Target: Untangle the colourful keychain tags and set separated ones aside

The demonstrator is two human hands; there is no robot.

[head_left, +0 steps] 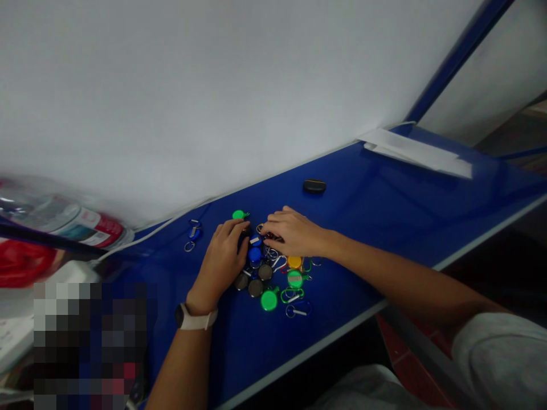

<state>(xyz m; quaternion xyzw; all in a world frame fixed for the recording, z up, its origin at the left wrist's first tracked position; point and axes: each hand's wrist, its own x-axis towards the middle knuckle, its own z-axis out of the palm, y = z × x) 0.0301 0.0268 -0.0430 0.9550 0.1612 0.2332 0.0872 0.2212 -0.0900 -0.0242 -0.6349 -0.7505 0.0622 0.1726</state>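
Note:
A pile of round key tags point(273, 276) in green, blue, grey and orange, with metal clips and rings, lies on the blue table point(376, 228). My left hand point(222, 262), with a white watch on its wrist, rests on the pile's left edge, fingers curled toward a green tag point(239, 214). My right hand point(294, 233) lies over the top of the pile, its fingers bent and pinching among the tags next to a blue one point(255, 254). What either hand holds is hidden.
A lone blue tag with a ring point(193, 233) lies left of the pile. A small black object point(314, 185) sits behind it, and white paper point(419, 151) at the far right. Plastic-wrapped items point(55, 222) crowd the left. A white wall stands behind.

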